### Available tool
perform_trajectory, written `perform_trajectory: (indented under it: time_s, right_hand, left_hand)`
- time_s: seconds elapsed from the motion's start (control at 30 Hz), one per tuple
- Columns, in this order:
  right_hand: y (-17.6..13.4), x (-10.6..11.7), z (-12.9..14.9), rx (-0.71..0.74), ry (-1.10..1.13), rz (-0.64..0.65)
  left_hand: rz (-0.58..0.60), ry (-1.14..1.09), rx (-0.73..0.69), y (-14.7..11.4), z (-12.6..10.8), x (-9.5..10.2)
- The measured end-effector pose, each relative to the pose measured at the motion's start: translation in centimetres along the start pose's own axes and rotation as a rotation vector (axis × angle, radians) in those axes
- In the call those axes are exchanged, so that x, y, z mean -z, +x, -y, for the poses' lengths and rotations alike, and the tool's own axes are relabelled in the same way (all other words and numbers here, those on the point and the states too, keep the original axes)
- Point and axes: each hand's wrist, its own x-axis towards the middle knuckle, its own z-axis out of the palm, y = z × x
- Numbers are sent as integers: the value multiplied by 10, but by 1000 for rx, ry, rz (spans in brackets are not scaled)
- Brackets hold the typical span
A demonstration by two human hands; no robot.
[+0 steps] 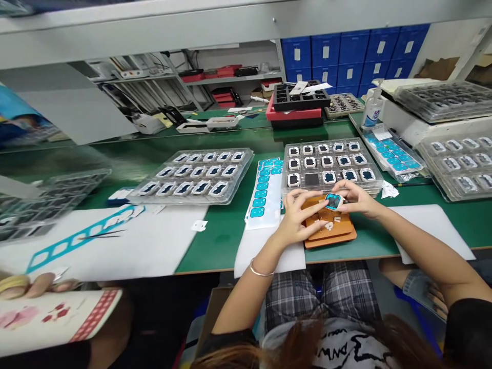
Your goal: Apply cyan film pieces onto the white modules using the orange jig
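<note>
My right hand pinches a small white square housing with a blue border around a dark middle, like a watch case. My left hand has its fingers spread, and one fingertip reaches the housing's left edge. Beneath both hands lies an orange-brown block with a few small white scraps on it. Just behind is a clear tray holding rows of similar white housings; one pocket in its front row holds no housing. A white sheet of blue square stickers lies to the left of the tray.
Another clear tray of housings stands further left. A co-worker's hand is at the lower left by a flowered white object. A pump bottle, a red box and a bag of blue pieces stand behind.
</note>
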Motion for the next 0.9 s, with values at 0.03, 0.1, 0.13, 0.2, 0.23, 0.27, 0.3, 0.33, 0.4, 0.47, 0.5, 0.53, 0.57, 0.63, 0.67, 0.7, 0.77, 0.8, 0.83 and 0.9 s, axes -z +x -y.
perform_trajectory:
  time_s: [0.03, 0.1, 0.13, 0.2, 0.23, 0.27, 0.3, 0.33, 0.4, 0.47, 0.5, 0.53, 0.57, 0.63, 0.67, 0.7, 0.77, 0.8, 0.83, 0.9]
  right_hand:
    - [0, 1, 0, -6, 7, -2]
    - [0, 2, 0, -18, 28, -5]
    - [0, 3, 0, -23, 44, -3]
    - [1, 5, 2, -30, 120, -6]
    - [1, 6, 3, -31, 172, -12]
    - [1, 7, 4, -29, 223, -23]
    - [2, 8, 6, -25, 269, -38]
    - [2, 9, 8, -19, 302, -55]
    - [3, 10, 11, -6, 332, -83]
    - [2, 9, 14, -1, 353, -98]
    - [1, 7, 16, -3, 362, -96]
    - [0, 5, 17, -9, 374, -88]
    - [-1, 3, 18, -14, 391, -78]
    - [-2, -2, 18, -27, 426, -62]
    - [-3, -4, 18, -37, 439, -60]
    - [-3, -6, 17, -48, 445, -63]
    - [-3, -7, 18, -66, 442, -81]
    - [-3, -7, 18, -73, 441, -94]
    - [-2, -6, 19, -78, 440, -107]
    - [-1, -6, 20, -91, 437, -141]
  left_hand:
    - [-55, -29, -9, 1, 1, 1]
    - [-196, -92, 40, 1, 3, 4]
    - [-273, -117, 88, 0, 5, 7]
    - [-411, -149, 185, -2, 11, 12]
    - [-462, -158, 223, -3, 14, 15]
    - [-501, -170, 255, -4, 17, 17]
    - [-537, -186, 288, -5, 19, 19]
    - [-567, -205, 321, -5, 21, 19]
    - [-611, -242, 377, -5, 24, 18]
    - [-629, -267, 414, -4, 24, 13]
    - [-625, -275, 424, -3, 24, 11]
    - [-611, -272, 425, -2, 22, 10]
    - [-596, -274, 428, 0, 21, 12]
    - [-616, -358, 486, 6, 16, 27]
    - [-644, -454, 538, 10, 12, 41]
    - [-707, -592, 602, 15, 7, 56]
    - [-745, -858, 636, 28, -6, 89]
    - [-779, -873, 558, 37, -12, 102]
    - [-778, -800, 458, 46, -18, 109]
    - [-602, -616, 320, 62, -24, 105]
